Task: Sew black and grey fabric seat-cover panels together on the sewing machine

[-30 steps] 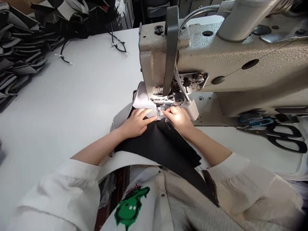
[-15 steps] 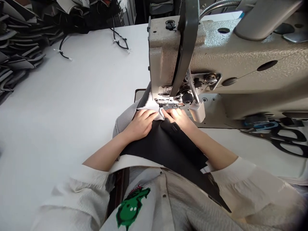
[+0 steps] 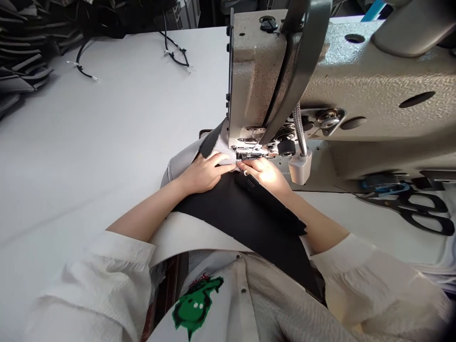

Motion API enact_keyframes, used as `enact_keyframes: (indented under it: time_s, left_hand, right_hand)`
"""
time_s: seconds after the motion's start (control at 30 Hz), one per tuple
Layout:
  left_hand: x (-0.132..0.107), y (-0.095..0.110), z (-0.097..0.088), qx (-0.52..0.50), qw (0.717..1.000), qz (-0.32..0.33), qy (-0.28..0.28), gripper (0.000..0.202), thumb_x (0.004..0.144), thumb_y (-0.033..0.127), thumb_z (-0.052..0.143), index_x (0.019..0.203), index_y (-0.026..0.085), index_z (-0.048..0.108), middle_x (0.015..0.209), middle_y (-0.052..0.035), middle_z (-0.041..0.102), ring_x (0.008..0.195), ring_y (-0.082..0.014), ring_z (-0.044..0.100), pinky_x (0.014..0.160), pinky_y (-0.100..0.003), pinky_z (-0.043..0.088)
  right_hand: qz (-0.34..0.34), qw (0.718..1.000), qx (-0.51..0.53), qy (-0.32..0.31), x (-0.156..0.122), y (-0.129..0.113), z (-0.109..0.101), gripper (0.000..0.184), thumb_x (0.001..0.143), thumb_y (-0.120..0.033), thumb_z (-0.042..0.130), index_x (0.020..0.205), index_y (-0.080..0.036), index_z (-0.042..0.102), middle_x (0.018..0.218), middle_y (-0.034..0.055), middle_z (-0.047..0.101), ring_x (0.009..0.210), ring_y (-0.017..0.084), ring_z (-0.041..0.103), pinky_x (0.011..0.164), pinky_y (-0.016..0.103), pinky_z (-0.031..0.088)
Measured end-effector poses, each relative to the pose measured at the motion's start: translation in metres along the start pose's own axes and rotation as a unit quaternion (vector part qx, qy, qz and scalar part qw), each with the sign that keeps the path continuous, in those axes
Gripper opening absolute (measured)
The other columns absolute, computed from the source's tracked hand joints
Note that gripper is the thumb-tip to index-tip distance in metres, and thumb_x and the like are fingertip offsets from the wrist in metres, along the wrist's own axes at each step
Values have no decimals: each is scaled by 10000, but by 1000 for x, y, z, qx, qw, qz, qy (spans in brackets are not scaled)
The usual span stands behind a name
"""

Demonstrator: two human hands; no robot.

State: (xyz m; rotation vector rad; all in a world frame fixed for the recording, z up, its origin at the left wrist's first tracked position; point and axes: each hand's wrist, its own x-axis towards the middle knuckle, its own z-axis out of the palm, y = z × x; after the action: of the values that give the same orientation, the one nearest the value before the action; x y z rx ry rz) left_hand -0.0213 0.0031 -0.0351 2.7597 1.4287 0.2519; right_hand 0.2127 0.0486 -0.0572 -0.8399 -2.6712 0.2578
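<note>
A grey and black fabric piece [image 3: 228, 194] lies under the head of a sewing machine [image 3: 256, 85], its black part draping toward my body. My left hand [image 3: 204, 173] rests on the fabric's light grey mesh part [image 3: 182, 159], fingers stretched and spread, tips just left of the presser foot [image 3: 245, 155]. Close in front of the foot, my right hand [image 3: 267, 173] has its fingers drawn together on the fabric's edge, thumb and forefinger pinching it. A black flap [image 3: 270, 204] hangs beside my right wrist. The needle point is hidden.
Black-handled scissors [image 3: 420, 206] lie on the right of the white table [image 3: 107, 133]. A small lamp [image 3: 300, 167] hangs close to my right hand. Stacked dark fabric pieces [image 3: 24, 61] stand at far left, and short black cables [image 3: 174, 54] lie at the back.
The left fingers have spread wider on the mesh. The white folded edge between my hands has moved in toward the foot, and less of it shows. The view has shifted slightly.
</note>
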Motion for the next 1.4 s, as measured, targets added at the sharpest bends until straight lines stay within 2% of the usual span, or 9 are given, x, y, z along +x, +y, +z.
enact_keyframes:
  time_s: [0.13,0.27,0.47,0.73,0.93,1.1,1.23,1.33,1.4]
  left_hand:
    - [10,-22,5,7,999,24,36,460,873,108,365,1219,283,613,1233,-59,553,1149,-213,471,944,-351,443]
    - [15,-32,12,8,997,31,65,452,883,118,370,1222,288,616,1211,-56,565,1115,-205,500,972,-362,436]
    - [13,-28,11,25,997,30,65,448,885,121,376,1232,284,609,1209,-63,571,1105,-201,516,946,-356,455]
    - [5,-18,4,27,998,-12,56,456,860,104,394,1217,290,608,1232,-31,584,1032,-173,560,690,-245,466]
    - [3,-24,9,-19,994,-42,94,432,837,103,381,1123,262,663,1203,-12,622,958,-167,604,812,-282,455]
    - [0,-27,10,-59,991,-67,98,434,824,89,367,1092,248,670,1163,8,646,817,-137,625,814,-287,448]
    - [3,-27,11,-78,989,-83,92,427,850,115,356,1160,224,627,1201,-20,623,986,-177,607,906,-313,430]
    - [3,-23,10,-71,984,-145,81,458,912,226,348,1352,167,459,1255,-83,582,1111,-231,543,1034,-396,351]
    - [-4,-15,6,-53,980,-181,70,532,922,334,379,1409,119,368,1293,-122,542,1180,-276,477,1069,-438,306]
  right_hand:
    - [-9,1000,-18,19,-1,-3,-3,343,969,-249,373,1210,-161,600,1188,107,612,983,242,562,879,405,486]
    - [1,999,-14,34,-2,-8,-6,362,966,-253,353,1192,-141,612,1170,125,625,961,249,581,856,420,500]
    - [10,999,-6,34,-2,-10,-6,383,962,-282,344,1193,-146,617,1160,121,634,931,254,585,865,441,490]
    - [8,1000,6,29,-6,-14,-12,373,957,-260,372,1240,-175,599,1195,94,626,938,241,573,868,414,507]
    - [40,999,4,18,-10,-12,-10,372,957,-285,391,1283,-219,558,1227,80,601,1020,267,548,889,427,484]
    - [78,994,-44,58,-13,-13,-3,374,938,-282,409,1284,-253,547,1146,60,636,956,273,551,814,402,472]
    - [150,986,-65,44,-8,-19,-5,363,919,-257,407,1250,-255,556,1000,60,651,900,249,557,781,354,450]
    - [259,964,-51,15,-3,-26,-10,307,904,-310,424,1159,-239,580,848,48,621,815,226,561,679,304,421]
    - [272,961,-53,-19,-2,-31,-12,254,891,-314,422,1036,-215,606,769,45,596,750,219,549,622,289,385]
